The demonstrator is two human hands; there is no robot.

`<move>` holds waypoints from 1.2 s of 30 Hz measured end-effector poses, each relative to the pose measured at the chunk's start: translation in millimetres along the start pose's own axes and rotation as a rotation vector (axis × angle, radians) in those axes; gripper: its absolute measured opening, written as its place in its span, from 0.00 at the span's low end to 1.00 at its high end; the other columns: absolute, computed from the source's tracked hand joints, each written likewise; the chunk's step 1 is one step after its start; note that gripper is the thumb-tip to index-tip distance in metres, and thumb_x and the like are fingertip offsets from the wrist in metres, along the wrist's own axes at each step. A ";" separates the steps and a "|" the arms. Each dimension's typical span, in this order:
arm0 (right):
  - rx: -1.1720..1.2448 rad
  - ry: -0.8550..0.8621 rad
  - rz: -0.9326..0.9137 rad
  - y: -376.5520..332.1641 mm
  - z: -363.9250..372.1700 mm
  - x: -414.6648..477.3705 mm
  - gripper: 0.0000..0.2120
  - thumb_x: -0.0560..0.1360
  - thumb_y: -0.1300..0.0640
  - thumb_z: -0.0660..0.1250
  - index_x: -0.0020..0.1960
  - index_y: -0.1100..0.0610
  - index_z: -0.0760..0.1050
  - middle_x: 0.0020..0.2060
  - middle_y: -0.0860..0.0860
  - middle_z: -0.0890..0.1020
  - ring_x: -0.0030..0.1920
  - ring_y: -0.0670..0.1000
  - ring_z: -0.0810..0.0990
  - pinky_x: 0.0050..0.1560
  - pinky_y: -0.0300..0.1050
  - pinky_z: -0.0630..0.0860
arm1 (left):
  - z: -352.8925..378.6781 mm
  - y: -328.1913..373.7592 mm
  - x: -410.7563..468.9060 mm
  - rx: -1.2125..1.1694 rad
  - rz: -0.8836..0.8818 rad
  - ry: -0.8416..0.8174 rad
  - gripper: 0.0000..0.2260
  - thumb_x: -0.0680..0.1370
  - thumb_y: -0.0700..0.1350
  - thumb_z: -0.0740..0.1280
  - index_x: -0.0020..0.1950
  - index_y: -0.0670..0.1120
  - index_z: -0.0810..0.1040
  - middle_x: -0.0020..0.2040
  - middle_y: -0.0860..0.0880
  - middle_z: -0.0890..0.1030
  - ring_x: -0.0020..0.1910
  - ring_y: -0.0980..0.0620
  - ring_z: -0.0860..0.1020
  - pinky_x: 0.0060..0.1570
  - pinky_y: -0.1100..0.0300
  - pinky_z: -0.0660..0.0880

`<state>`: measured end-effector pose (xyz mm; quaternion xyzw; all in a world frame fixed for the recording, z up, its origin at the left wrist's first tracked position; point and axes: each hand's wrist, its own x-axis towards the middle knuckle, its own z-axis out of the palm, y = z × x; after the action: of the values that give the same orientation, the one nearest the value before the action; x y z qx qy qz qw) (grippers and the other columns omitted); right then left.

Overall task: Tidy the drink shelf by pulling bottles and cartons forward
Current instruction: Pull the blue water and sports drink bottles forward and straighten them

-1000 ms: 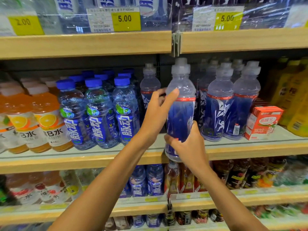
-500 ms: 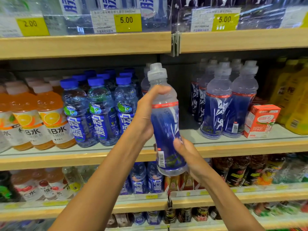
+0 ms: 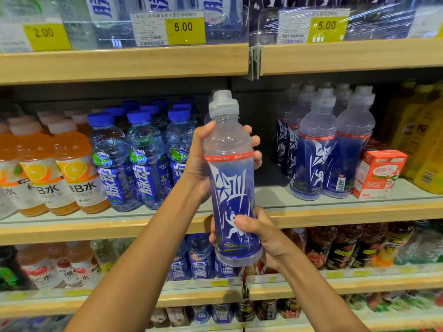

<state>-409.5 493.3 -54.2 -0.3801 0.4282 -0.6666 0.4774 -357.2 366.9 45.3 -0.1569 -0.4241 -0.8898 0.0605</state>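
At the centre of the frame my right hand (image 3: 265,238) wraps the base of the blue sports bottle (image 3: 230,183), thumb across the label. My left hand (image 3: 199,164) curls round its clear shoulder. I hold the bottle nearly upright, in front of the middle shelf (image 3: 96,227) and off its surface. Behind, on the right, matching bottles (image 3: 318,159) stand beside a red carton (image 3: 378,173). The blurred yellow bottles (image 3: 426,144) at the right edge are perhaps juice.

A: Middle shelf (image 3: 347,215), left to right?
B: Orange drink bottles (image 3: 74,168) far left, blue-capped bottles (image 3: 143,164) just beside them, then a gap. Past it clear-capped bottles (image 3: 316,152), a red carton (image 3: 376,173) just beside, yellow bottles (image 3: 426,149) at the right end, all upright
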 end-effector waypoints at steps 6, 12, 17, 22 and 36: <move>-0.251 0.218 -0.191 -10.7 -9.0 -4.5 0.28 0.58 0.46 0.76 0.55 0.56 0.77 0.46 0.52 0.85 0.46 0.52 0.84 0.44 0.43 0.80 | 0.1 8.2 -6.3 0.660 0.153 0.543 0.18 0.76 0.59 0.64 0.55 0.47 0.80 0.51 0.45 0.85 0.49 0.49 0.83 0.51 0.54 0.77; -0.586 0.519 -0.397 -1.9 -4.0 -1.2 0.20 0.64 0.49 0.77 0.53 0.51 0.76 0.43 0.45 0.84 0.44 0.44 0.83 0.41 0.36 0.78 | 16.9 -11.7 -5.2 1.037 0.434 0.653 0.12 0.75 0.55 0.68 0.54 0.50 0.76 0.48 0.52 0.83 0.47 0.58 0.82 0.44 0.64 0.77; -0.741 0.700 -0.472 9.6 5.8 -1.4 0.22 0.65 0.45 0.75 0.55 0.49 0.72 0.45 0.41 0.83 0.44 0.40 0.82 0.43 0.39 0.79 | 21.8 -29.4 7.5 0.885 0.601 0.851 0.07 0.73 0.48 0.73 0.46 0.52 0.78 0.40 0.55 0.83 0.41 0.58 0.82 0.39 0.67 0.75; -0.692 0.581 -0.427 5.7 -0.2 -4.2 0.24 0.63 0.42 0.75 0.55 0.46 0.71 0.44 0.40 0.82 0.44 0.40 0.82 0.41 0.33 0.77 | 19.3 -25.4 13.0 0.773 0.658 0.815 0.05 0.71 0.44 0.72 0.37 0.53 0.80 0.34 0.55 0.82 0.35 0.57 0.81 0.37 0.64 0.77; 0.105 -0.229 0.054 -2.7 -15.1 -1.1 0.36 0.65 0.43 0.76 0.62 0.64 0.70 0.49 0.62 0.80 0.47 0.60 0.81 0.53 0.57 0.76 | 1.7 -4.8 13.5 0.065 0.146 0.050 0.16 0.64 0.49 0.75 0.47 0.43 0.78 0.43 0.47 0.79 0.38 0.47 0.79 0.42 0.56 0.77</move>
<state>-423.9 497.9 -57.0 -0.4164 0.3455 -0.6273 0.5601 -370.7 371.6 47.2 -0.1631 -0.4385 -0.8725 0.1407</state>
